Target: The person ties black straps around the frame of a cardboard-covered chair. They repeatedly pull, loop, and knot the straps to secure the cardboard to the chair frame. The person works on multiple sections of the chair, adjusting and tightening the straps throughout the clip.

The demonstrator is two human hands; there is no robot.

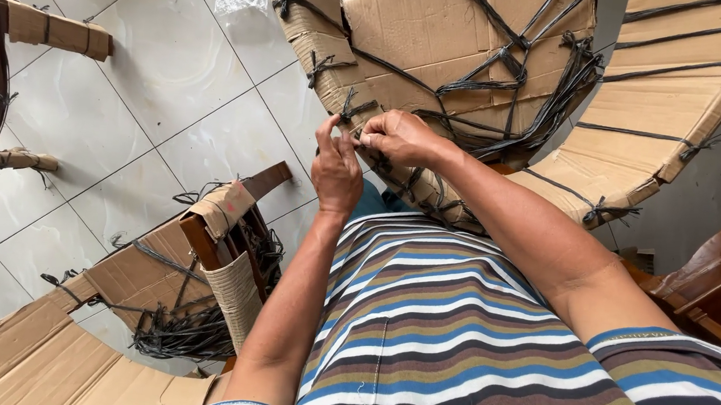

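Left hand (336, 171) and right hand (402, 138) pinching black string knot (359, 110) on brown cardboard-wrapped furniture (434, 38).

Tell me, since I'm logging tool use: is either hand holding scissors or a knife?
No. The left hand and right hand are bare, pinching black string on the cardboard wrapping.
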